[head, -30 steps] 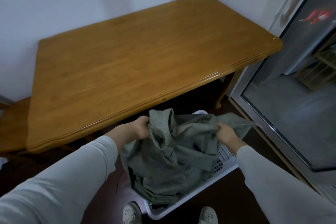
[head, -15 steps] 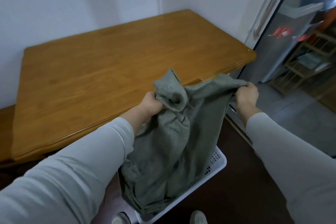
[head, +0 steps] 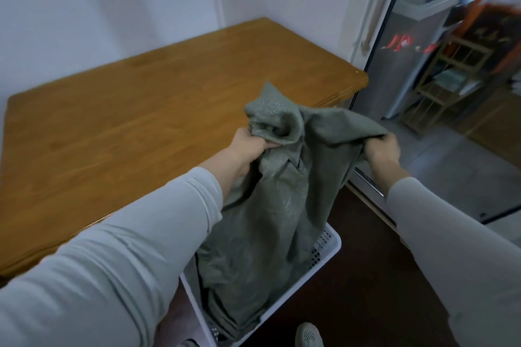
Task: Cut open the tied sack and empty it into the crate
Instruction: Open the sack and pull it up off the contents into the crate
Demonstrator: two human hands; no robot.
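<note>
Head view: the sack (head: 267, 220) was gripped by the left hand (head: 251, 145) and right hand (head: 382, 149) over the crate (head: 332, 246); contents might be spilled outside if it was swung.

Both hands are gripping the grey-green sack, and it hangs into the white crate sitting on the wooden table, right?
Not quite. In the head view the white crate stands on the floor beside the wooden table, not on it. The left hand and right hand do grip the grey-green sack, which hangs into it.
</note>
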